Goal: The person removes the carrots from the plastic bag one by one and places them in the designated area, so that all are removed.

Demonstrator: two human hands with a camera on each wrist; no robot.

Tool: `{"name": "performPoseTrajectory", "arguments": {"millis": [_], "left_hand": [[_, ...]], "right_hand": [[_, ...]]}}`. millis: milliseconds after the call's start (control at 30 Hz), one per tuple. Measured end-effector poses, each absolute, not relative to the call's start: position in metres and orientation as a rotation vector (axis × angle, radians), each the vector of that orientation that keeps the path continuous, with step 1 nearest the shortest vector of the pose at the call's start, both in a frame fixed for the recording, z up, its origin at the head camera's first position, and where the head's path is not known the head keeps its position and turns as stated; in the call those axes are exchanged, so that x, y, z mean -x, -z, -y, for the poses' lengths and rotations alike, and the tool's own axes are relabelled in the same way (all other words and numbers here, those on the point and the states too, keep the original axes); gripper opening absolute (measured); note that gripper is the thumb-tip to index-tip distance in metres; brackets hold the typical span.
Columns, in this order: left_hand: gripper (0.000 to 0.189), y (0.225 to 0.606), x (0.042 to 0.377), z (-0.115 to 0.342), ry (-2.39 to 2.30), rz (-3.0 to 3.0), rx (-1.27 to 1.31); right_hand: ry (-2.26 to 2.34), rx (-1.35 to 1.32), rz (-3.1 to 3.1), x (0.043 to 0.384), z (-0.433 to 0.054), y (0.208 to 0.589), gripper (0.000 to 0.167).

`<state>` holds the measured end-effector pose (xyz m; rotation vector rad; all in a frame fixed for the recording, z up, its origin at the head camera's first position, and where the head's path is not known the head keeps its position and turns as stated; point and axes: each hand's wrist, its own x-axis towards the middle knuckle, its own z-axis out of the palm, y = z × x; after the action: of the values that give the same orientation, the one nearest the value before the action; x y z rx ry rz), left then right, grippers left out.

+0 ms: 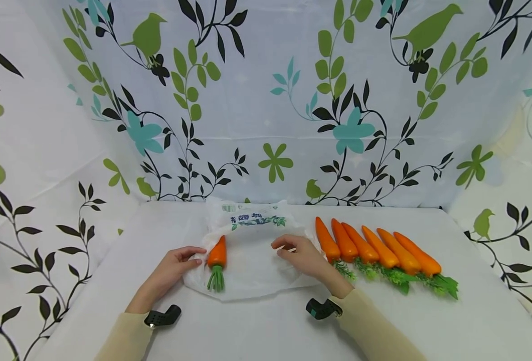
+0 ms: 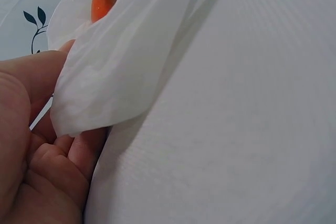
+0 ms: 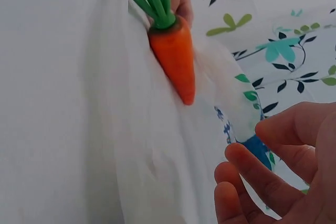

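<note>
A white plastic bag (image 1: 252, 265) with blue and green print lies spread on the table. One short orange toy carrot (image 1: 217, 253) with a green stem rests on its left part, tip pointing away. At the bag's left edge, my left hand (image 1: 175, 268) holds the thin plastic; the left wrist view has the bag's edge (image 2: 100, 98) between thumb and fingers, partly hiding the fingers. Over the bag's right part is my right hand (image 1: 302, 255), fingers loosely bent and apart with nothing between them. The right wrist view shows the carrot (image 3: 176, 56) beyond these fingertips.
Several long orange carrots (image 1: 383, 250) with leafy green tops lie in a slanted row right of the bag, close to my right forearm. Behind the white table (image 1: 247, 331) hangs a cloth (image 1: 256, 100) patterned with leaves and birds. Each wrist wears a black band.
</note>
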<state>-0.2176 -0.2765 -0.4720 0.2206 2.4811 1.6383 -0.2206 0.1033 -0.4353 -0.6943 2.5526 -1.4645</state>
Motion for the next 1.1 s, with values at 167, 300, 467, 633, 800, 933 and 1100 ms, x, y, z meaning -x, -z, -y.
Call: {"name": "performPoseTrajectory", "arguments": {"millis": [167, 300, 467, 633, 800, 933, 1100], "left_hand": [[0.031, 0.473, 0.217, 0.277, -1.621, -2.498, -0.209], [0.032, 0.474, 0.217, 0.277, -1.627, -2.490, -0.212], [0.033, 0.478, 0.219, 0.277, -1.620, -2.511, -0.198], [0.032, 0.480, 0.220, 0.274, -1.623, -2.518, -0.205], [0.033, 0.480, 0.221, 0.272, -1.621, -2.502, -0.225], [0.034, 0.478, 0.221, 0.272, -1.600, -2.514, -0.251], [0.033, 0.475, 0.219, 0.274, -1.582, -2.537, -0.266]], "right_hand": [[1.477, 0.727, -2.502, 0.224, -0.071, 0.438, 0.023], [1.507, 0.686, -2.453, 0.225, -0.047, 0.438, 0.025], [1.514, 0.615, -2.423, 0.226, -0.018, 0.441, 0.026], [1.484, 0.560, -2.428, 0.226, 0.003, 0.446, 0.029], [1.470, 0.567, -2.390, 0.226, 0.010, 0.452, 0.037], [1.434, 0.597, -2.374, 0.228, 0.015, 0.455, 0.046], [1.355, 0.644, -2.407, 0.230, 0.023, 0.455, 0.053]]}}
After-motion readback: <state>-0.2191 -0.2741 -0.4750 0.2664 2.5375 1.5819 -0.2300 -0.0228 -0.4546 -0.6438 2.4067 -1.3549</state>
